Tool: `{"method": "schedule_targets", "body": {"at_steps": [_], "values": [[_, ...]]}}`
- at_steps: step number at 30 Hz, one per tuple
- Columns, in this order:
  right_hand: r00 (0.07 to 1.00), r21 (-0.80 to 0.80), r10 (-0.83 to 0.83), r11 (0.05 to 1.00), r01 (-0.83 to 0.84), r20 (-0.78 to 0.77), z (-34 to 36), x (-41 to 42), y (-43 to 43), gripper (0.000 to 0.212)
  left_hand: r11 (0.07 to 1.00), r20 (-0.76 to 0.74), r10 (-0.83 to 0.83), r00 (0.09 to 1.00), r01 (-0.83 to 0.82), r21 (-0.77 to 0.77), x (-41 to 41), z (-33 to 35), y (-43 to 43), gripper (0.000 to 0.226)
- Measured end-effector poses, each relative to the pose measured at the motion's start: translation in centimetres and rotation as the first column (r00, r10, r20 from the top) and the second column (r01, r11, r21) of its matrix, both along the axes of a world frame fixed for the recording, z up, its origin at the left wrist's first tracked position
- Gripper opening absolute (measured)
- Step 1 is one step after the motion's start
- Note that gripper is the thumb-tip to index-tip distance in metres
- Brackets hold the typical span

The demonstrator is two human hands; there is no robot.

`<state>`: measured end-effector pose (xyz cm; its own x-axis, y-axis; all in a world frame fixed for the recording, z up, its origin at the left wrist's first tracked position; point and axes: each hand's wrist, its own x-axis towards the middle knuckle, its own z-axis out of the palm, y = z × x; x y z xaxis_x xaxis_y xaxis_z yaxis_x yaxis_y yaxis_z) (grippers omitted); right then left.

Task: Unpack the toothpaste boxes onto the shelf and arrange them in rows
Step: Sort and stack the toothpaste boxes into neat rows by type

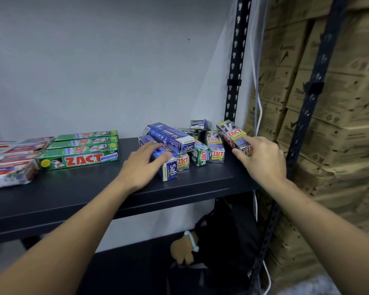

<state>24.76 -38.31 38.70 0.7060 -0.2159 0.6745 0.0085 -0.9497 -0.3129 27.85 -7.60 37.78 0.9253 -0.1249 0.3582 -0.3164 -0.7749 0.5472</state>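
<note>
A loose heap of toothpaste boxes lies at the right end of the dark shelf point(77, 201). My left hand point(144, 167) grips a blue Safi box point(169, 170) at the heap's front left. Another blue Safi box point(170, 137) lies tilted on top of the heap. My right hand point(262, 156) pinches a silver Zact Smokers box point(234, 136) between thumb and forefinger at the heap's right side. Green Zact Whitening boxes point(81, 150) lie in neat rows at the shelf's middle left. Red and white boxes point(11, 162) are stacked at the far left.
A black perforated shelf post point(235, 67) stands right behind the heap. Stacked cardboard cartons point(328, 107) fill the right side. On the lower shelf lies a black bag point(222, 241) with a brown plush toy point(184, 250). A white cable point(259, 107) hangs by the post.
</note>
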Motion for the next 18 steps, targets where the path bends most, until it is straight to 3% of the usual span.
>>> {"method": "schedule_targets", "body": {"at_steps": [5,9,13,18], "values": [[0.998,-0.007,0.035,0.999,-0.036,-0.042,0.3,0.8,1.7,0.049,1.000,-0.005,-0.004,1.000,0.004,-0.011,-0.1,0.1,0.0,0.091],[0.991,-0.075,0.130,0.989,-0.128,0.019,1.1,1.5,3.7,0.036,0.998,-0.002,-0.009,1.000,0.009,-0.065,-0.5,0.2,-0.2,0.100],[0.912,0.048,0.399,0.917,-0.396,-0.095,2.2,1.9,7.3,0.038,0.994,-0.018,-0.014,1.000,0.012,-0.105,-0.8,0.3,-0.2,0.098],[0.832,0.176,0.516,0.855,-0.487,-0.205,2.8,2.4,10.8,0.032,0.979,-0.005,-0.023,1.000,0.022,-0.201,-0.8,0.4,-0.2,0.073]]}}
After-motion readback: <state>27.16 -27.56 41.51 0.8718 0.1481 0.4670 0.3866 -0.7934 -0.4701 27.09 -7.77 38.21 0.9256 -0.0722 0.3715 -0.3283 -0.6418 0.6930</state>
